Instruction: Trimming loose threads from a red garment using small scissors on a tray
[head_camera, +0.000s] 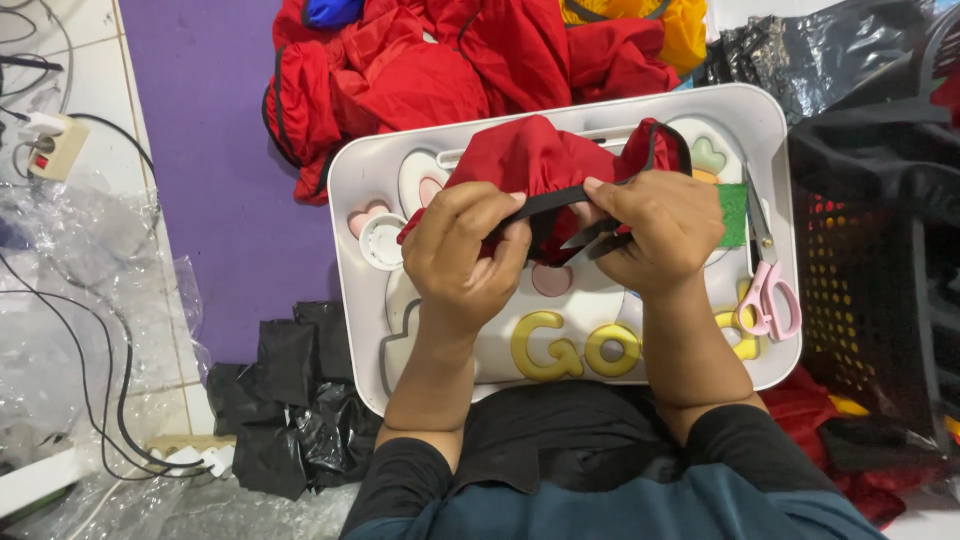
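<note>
Both my hands hold a red cloth item (540, 155) with a black elastic edge over a white lap tray (770, 120). My left hand (465, 255) pinches the black band at its left part. My right hand (650, 230) grips the band on the right, thumb and fingers closed over it. The cloth bunches up behind my fingers and rests on the tray. Pink-handled scissors (767, 290) lie on the tray's right side, just right of my right hand.
A heap of red garments (440, 60) lies beyond the tray on a purple mat (200, 150). Folded black plastic packets (290, 390) sit at the left. A black mesh basket (880, 300) stands at the right. Cables and a power strip (55, 145) lie on the left floor.
</note>
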